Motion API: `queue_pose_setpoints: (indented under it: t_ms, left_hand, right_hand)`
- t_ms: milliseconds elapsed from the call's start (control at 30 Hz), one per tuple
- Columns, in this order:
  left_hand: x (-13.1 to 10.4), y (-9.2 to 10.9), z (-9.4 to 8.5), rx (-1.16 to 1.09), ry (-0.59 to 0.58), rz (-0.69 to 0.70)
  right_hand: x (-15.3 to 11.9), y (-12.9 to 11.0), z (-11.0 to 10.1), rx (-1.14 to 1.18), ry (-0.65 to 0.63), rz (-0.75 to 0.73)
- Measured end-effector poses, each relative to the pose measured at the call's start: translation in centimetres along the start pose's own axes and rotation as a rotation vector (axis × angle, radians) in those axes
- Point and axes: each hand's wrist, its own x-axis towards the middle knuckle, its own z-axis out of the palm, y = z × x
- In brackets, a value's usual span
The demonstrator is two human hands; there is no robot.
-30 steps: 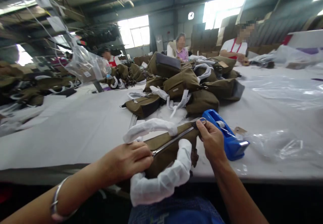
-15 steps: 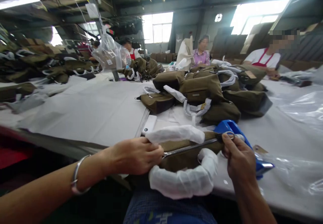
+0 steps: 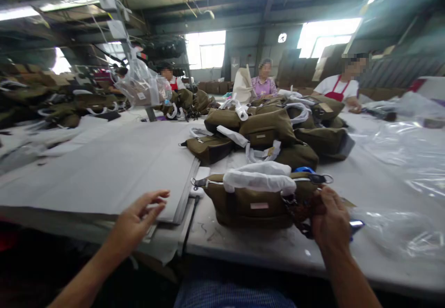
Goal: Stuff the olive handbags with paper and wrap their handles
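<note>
An olive-green handbag [image 3: 239, 208] stands upright at the table's near edge. White wrapping covers its handles [image 3: 257, 180], and a small pale pink label [image 3: 260, 205] sits on its front. A dark chain-like piece [image 3: 299, 213] hangs at its right end. My right hand [image 3: 332, 217] is closed on that end of the bag; the exact spot its fingertips pinch is partly hidden. To the left, apart from the bag, my left hand [image 3: 144, 213] hovers with its fingers spread and nothing in them.
Behind the handbag lies a heap of similar olive bags [image 3: 267, 129]. A stack of white sheets [image 3: 114, 169] covers the left of the table, and clear plastic [image 3: 399, 234] lies at the right. A blue tool [image 3: 356, 227] is partly hidden. Co-workers [image 3: 337, 88] sit across the table.
The handbag has gone from my lap side onto the table, upright with its front towards me. My left hand has let go of the zipper area and moved left, opening. The view shifted right.
</note>
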Motion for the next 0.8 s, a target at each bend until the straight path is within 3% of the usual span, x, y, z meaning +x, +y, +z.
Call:
queue_pose_setpoints:
  t_ms: [67,100,200,267,433,567,667,733,800]
  left_hand:
    - [-0.9,-0.8,5.6,-0.303,-0.213,-0.009]
    - [-0.9,-0.9,8.3,-0.405,-0.258,0.0]
    - [0.6,0.1,14.2,-0.552,-0.22,-0.02]
    - [2.4,1.9,16.0,-0.571,-0.15,-0.069]
    - [5.0,5.6,16.0,-0.607,-0.023,-0.129]
    - [5.0,4.2,14.3,-0.772,-0.04,-0.213]
    - [6.6,2.5,12.8,-0.951,0.001,-0.288]
    - [9.1,2.2,12.6,-0.975,0.004,-0.288]
    - [12.0,2.8,13.2,-0.944,-0.103,-0.239]
  right_hand:
    - [-1.3,1.1,0.4,-0.09,-0.015,-0.029]
    - [-2.0,1.6,0.5,-0.176,-0.051,-0.033]
    - [-3.4,2.6,0.5,-0.429,-0.228,0.024]
    - [-3.7,2.8,0.8,-0.48,-0.315,0.044]
    - [-2.4,2.7,2.6,-0.518,-0.335,-0.035]
    - [-2.6,2.5,3.2,-0.611,-0.162,-0.07]
    - [-4.5,1.8,3.2,-0.698,-0.065,-0.344]
    - [-6.0,1.3,3.5,-0.763,-0.105,-0.545]
    - [-7.1,1.2,4.2,-0.826,-0.176,-0.682]
